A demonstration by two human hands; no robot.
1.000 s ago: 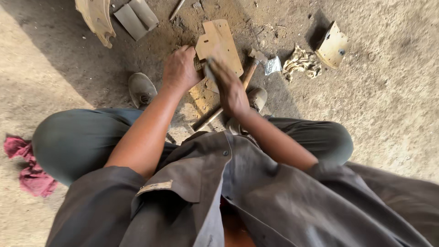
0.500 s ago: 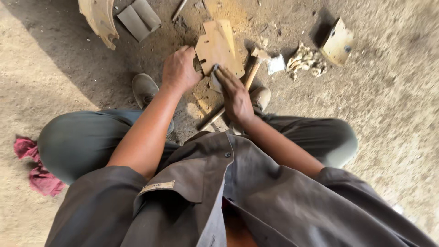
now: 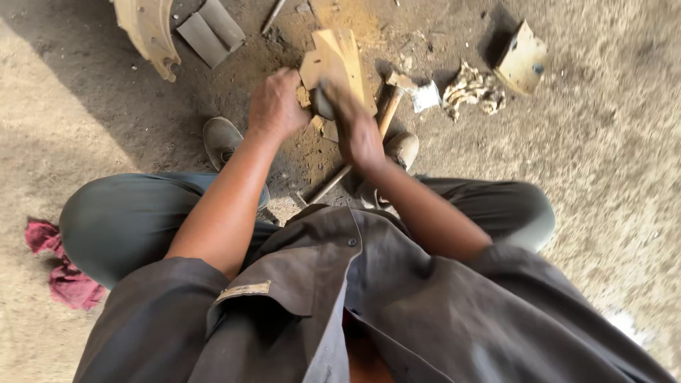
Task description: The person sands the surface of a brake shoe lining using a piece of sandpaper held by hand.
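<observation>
Bare sandy ground (image 3: 85, 142) spreads open to the left and right of the squatting person. A curved tan metal shoe (image 3: 145, 28) and grey flat block (image 3: 209, 32) lie upper left, a red rag (image 3: 60, 269) lower left, crumpled pale scraps (image 3: 472, 89) upper right. A wooden-handled hammer (image 3: 386, 117) lies beside the right wrist. The left hand (image 3: 275, 106) is clamped on the flat tan angular plate (image 3: 337, 60); the right hand (image 3: 355, 128) is closed around a dark blurred tool (image 3: 320, 103) pressed against it.

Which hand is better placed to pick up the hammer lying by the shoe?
Right. The right hand sits just beside the hammer handle, though its grip seems to hold a dark tool. The left hand is across the tan plate, farther off.
</observation>
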